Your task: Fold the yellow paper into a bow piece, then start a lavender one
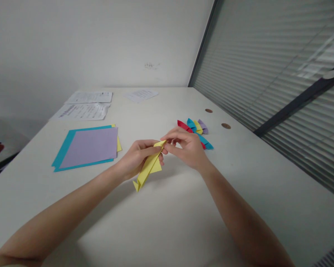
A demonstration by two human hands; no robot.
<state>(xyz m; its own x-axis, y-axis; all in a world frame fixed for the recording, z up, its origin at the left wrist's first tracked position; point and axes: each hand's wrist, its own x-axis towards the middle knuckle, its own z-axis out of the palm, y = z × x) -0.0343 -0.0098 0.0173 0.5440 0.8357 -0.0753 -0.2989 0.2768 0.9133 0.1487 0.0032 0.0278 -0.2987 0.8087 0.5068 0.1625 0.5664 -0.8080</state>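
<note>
Yellow paper [148, 167] | long axis pointing upper right | left fingers [151, 151], right fingers [174, 150] pinching it

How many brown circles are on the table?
2. Both lie near the right edge of the table: the farther circle and, slightly right, the nearer circle. The folded papers could hide others.
</note>
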